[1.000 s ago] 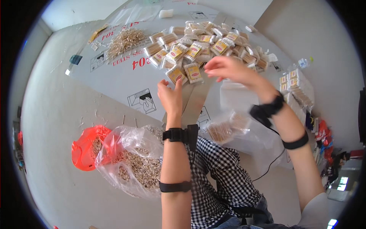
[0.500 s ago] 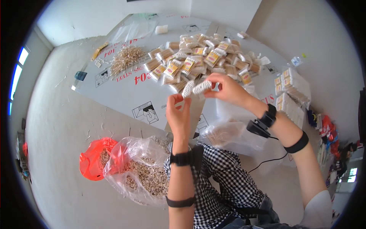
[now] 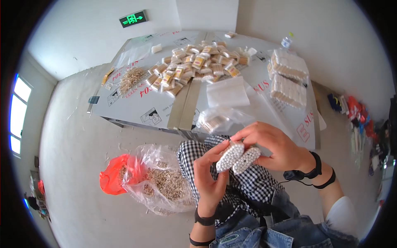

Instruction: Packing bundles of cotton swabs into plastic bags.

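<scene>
Over my lap, two packs of cotton swabs are held side by side, their white round tips facing me. My left hand grips the left cotton swab pack with thumb and fingers. The right cotton swab pack is in my right hand, whose fingers curl over its far end and partly hide it. Beyond my hands, a heap of swab packs, several with yellow labels, lies on the grey table. Nearest to my hands on the table is a clear plastic bag with swabs in it.
Loose swab sticks are piled at the table's left. Stacked swab packs and a bottle stand on the right, with a white plastic sheet mid-table. On the floor at left sit a clear bag of sticks and a red bag.
Both hands have come back from over the table to above my lap, bringing the two packs. The packs have turned so their tips show. The view has shifted, showing more wall.
</scene>
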Demonstrator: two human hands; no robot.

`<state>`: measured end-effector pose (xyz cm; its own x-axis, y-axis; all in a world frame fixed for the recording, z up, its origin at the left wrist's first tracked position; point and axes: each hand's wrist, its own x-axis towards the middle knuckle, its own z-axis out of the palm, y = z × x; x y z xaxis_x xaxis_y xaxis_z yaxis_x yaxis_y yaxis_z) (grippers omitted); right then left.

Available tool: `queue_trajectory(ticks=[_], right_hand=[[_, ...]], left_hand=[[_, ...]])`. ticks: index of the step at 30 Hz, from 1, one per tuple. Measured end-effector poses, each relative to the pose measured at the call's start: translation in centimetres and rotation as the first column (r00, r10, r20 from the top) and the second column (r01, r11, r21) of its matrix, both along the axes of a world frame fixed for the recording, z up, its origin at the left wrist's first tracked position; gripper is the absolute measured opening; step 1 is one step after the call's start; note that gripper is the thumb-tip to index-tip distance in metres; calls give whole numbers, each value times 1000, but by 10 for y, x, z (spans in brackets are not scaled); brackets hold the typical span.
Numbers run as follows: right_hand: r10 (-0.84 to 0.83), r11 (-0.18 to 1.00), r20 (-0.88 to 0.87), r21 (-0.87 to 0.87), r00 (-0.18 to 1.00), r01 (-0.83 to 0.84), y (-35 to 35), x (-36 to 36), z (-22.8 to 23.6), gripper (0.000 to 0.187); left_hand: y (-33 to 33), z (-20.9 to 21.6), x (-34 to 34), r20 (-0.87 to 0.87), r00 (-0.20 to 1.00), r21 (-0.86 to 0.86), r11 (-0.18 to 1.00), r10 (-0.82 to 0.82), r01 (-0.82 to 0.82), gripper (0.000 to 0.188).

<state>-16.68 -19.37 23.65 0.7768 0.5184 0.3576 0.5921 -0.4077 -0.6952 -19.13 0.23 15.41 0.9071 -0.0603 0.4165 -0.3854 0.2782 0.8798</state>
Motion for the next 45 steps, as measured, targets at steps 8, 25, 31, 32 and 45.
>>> queue_trajectory(ticks=[8, 25, 31, 32, 45], right_hand=[[-187, 970, -61, 145, 981, 194, -14, -86, -16, 74], [618, 244, -610, 749, 497, 616, 1, -160, -93, 72], [732, 233, -589, 690, 344, 686, 6, -167, -100, 75], [732, 236, -597, 673, 327, 701, 6, -167, -98, 77], [691, 161, -507, 802, 514, 575, 8, -136, -112, 61]], left_hand=[[-10, 5, -57, 80, 994, 215, 975, -77, 58, 30], [-58, 11, -123, 2, 994, 238, 965, 109, -106, 78], [-57, 8, -128, -74, 989, 264, 959, 126, -103, 102], [-56, 8, -126, -52, 991, 274, 956, 126, -107, 105], [-66, -1, -109, 7, 977, 198, 957, 215, -212, 92]])
